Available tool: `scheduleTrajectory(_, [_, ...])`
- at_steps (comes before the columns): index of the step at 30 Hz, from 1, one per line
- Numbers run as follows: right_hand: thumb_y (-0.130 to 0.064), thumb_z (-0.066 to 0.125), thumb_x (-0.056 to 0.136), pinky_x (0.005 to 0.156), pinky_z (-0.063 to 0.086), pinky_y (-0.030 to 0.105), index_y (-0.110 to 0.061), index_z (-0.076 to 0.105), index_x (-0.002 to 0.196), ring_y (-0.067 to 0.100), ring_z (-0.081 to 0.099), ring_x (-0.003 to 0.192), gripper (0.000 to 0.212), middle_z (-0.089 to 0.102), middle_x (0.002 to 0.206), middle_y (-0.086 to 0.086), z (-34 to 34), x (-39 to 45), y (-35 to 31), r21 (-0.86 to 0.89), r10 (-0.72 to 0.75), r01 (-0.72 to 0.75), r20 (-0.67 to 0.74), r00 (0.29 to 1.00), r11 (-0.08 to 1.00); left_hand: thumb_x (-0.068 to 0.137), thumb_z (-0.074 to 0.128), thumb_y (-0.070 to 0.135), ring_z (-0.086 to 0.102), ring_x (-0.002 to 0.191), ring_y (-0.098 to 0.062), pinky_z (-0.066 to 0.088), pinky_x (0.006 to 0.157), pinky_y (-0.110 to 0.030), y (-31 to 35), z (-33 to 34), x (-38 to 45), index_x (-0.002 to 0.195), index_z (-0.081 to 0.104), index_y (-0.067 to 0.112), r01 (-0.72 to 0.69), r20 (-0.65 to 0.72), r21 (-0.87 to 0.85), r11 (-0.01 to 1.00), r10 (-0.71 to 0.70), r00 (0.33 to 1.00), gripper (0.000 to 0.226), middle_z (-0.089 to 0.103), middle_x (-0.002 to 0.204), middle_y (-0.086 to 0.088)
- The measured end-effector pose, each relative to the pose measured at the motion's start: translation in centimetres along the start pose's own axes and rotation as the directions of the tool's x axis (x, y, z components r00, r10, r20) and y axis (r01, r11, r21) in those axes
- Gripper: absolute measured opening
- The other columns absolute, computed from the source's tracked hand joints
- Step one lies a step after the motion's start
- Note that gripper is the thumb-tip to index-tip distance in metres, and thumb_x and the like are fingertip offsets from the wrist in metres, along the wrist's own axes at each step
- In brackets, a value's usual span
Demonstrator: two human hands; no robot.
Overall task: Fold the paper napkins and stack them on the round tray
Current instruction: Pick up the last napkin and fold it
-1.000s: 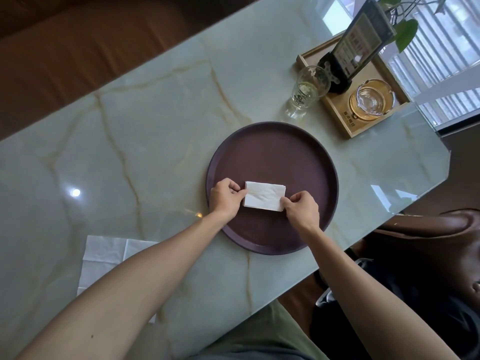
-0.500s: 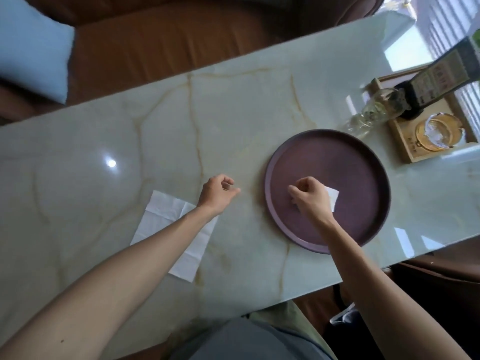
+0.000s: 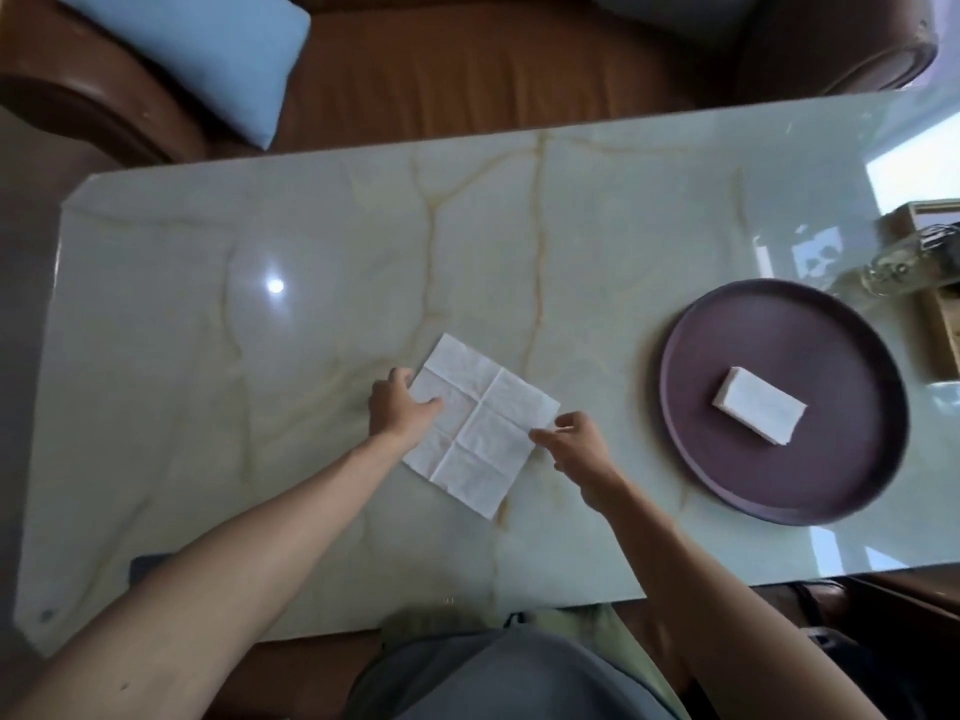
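An unfolded white paper napkin (image 3: 480, 428) with crease lines lies flat on the marble table, turned like a diamond. My left hand (image 3: 397, 407) rests on its left part, thumb and fingers pressing on the paper. My right hand (image 3: 574, 444) pinches the napkin's right corner between thumb and forefinger. To the right sits the round dark purple tray (image 3: 831, 491), and a folded white napkin (image 3: 756, 412) lies by itself in its middle, touched by neither hand.
The pale green marble table (image 3: 260, 407) has its near edge just above my lap. A wooden tray (image 3: 943, 314) and a drinking glass (image 3: 904, 265) stand at the far right edge. A brown sofa with a light blue cushion (image 3: 197, 49) lies beyond the table.
Both hands left the folded napkin lying on the tray and moved left to the unfolded napkin. The left hand now presses on it and the right hand pinches its corner. The view swung left.
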State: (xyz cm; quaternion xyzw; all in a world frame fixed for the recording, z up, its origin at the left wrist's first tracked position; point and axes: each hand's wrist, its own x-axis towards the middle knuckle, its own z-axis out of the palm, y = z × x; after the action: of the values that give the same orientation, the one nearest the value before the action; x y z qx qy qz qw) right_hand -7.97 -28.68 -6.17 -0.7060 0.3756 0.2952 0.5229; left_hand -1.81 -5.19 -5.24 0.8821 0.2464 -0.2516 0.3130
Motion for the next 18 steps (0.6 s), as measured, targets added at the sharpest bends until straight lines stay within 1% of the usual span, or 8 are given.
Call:
scheduleTrajectory(2, [-0.018, 0.078, 0.086, 0.067, 0.045, 0.031, -0.005, 0.055, 0.120, 0.019, 0.056, 0.079, 0.043, 0.061, 0.100, 0.009, 1.4, -0.4, 0.5, 0.022, 0.007, -0.006, -0.041, 0.999, 1.000, 0.079, 0.081, 0.031, 0.058, 0.121, -0.035, 0.046, 0.102, -0.037, -1.5, -0.7, 0.2, 0.131, 0.058, 0.010, -0.019, 0.016, -0.003, 1.000, 0.020, 1.000, 0.060, 0.057, 0.132, -0.018])
scheduleTrajectory(4, [-0.017, 0.075, 0.087, 0.062, 0.044, 0.028, -0.009, 0.055, 0.116, 0.017, 0.055, 0.074, 0.036, 0.060, 0.097, 0.008, 2.5, -0.9, 0.8, 0.040, 0.015, -0.013, -0.060, 0.998, 0.999, 0.080, 0.080, 0.026, 0.056, 0.123, -0.035, 0.044, 0.106, -0.037, -2.5, -1.0, 0.1, 0.130, 0.061, 0.009, -0.063, 0.053, 0.011, 0.998, 0.063, 0.997, 0.056, 0.058, 0.131, -0.018])
scheduleTrajectory(6, [-0.018, 0.074, 0.087, 0.069, 0.048, 0.032, -0.013, 0.056, 0.114, 0.019, 0.058, 0.079, 0.033, 0.061, 0.098, 0.008, 3.6, -1.4, 0.8, 0.069, 0.024, -0.021, -0.044, 0.999, 0.997, 0.081, 0.078, 0.027, 0.053, 0.126, -0.037, 0.041, 0.109, -0.035, -3.2, -0.9, -0.2, 0.132, 0.062, 0.011, -0.107, 0.091, 0.048, 0.993, 0.102, 0.991, 0.055, 0.054, 0.132, -0.018])
scheduleTrajectory(8, [-0.019, 0.073, 0.082, 0.070, 0.044, 0.037, -0.015, 0.058, 0.094, 0.021, 0.055, 0.080, 0.020, 0.057, 0.087, 0.009, 4.8, -1.7, 0.6, 0.082, 0.001, 0.001, -0.024, 1.000, 0.997, 0.082, 0.077, 0.034, 0.051, 0.126, -0.037, 0.039, 0.109, -0.032, -3.7, -0.8, -0.6, 0.134, 0.062, 0.013, -0.143, 0.133, 0.080, 0.987, 0.132, 0.982, 0.058, 0.052, 0.133, -0.018])
scheduleTrajectory(10, [-0.021, 0.069, 0.076, 0.069, 0.035, 0.037, -0.016, 0.052, 0.078, 0.020, 0.048, 0.076, 0.018, 0.047, 0.077, 0.007, 5.8, -1.7, 0.5, 0.077, -0.012, 0.012, -0.007, 1.000, 0.997, 0.080, 0.077, 0.044, 0.052, 0.126, -0.036, 0.039, 0.110, -0.032, -4.2, -0.6, -0.9, 0.134, 0.063, 0.014, -0.162, 0.176, 0.092, 0.983, 0.144, 0.974, 0.064, 0.053, 0.131, -0.017])
scheduleTrajectory(12, [-0.018, 0.065, 0.075, 0.071, 0.033, 0.037, -0.015, 0.051, 0.075, 0.020, 0.046, 0.074, 0.015, 0.044, 0.074, 0.007, 6.6, -1.8, 0.1, 0.086, -0.014, 0.013, 0.008, 1.000, 0.996, 0.075, 0.079, 0.055, 0.053, 0.125, -0.033, 0.040, 0.111, -0.033, -4.5, -0.5, -1.1, 0.133, 0.064, 0.015, -0.193, 0.213, 0.103, 0.976, 0.168, 0.962, 0.072, 0.054, 0.128, -0.016])
scheduleTrajectory(14, [-0.017, 0.063, 0.076, 0.071, 0.034, 0.037, -0.013, 0.055, 0.074, 0.020, 0.048, 0.073, 0.009, 0.048, 0.071, 0.008, 7.2, -1.9, -0.4, 0.078, -0.031, 0.030, 0.016, 0.999, 0.997, 0.071, 0.079, 0.063, 0.052, 0.126, -0.029, 0.042, 0.110, -0.035, -4.7, -0.4, -1.3, 0.132, 0.064, 0.017, -0.223, 0.256, 0.109, 0.969, 0.190, 0.948, 0.078, 0.054, 0.126, -0.011])
scheduleTrajectory(18, [-0.010, 0.061, 0.082, 0.070, 0.039, 0.036, -0.013, 0.056, 0.069, 0.020, 0.053, 0.073, 0.014, 0.056, 0.068, 0.005, 7.8, -2.0, -1.0, 0.058, -0.025, 0.025, 0.012, 1.000, 0.998, 0.071, 0.065, 0.079, 0.056, 0.121, -0.021, 0.047, 0.105, -0.037, -4.2, -0.5, -1.4, 0.122, 0.068, 0.020, -0.208, 0.264, 0.066, 0.976, 0.184, 0.947, 0.078, 0.057, 0.120, -0.003])
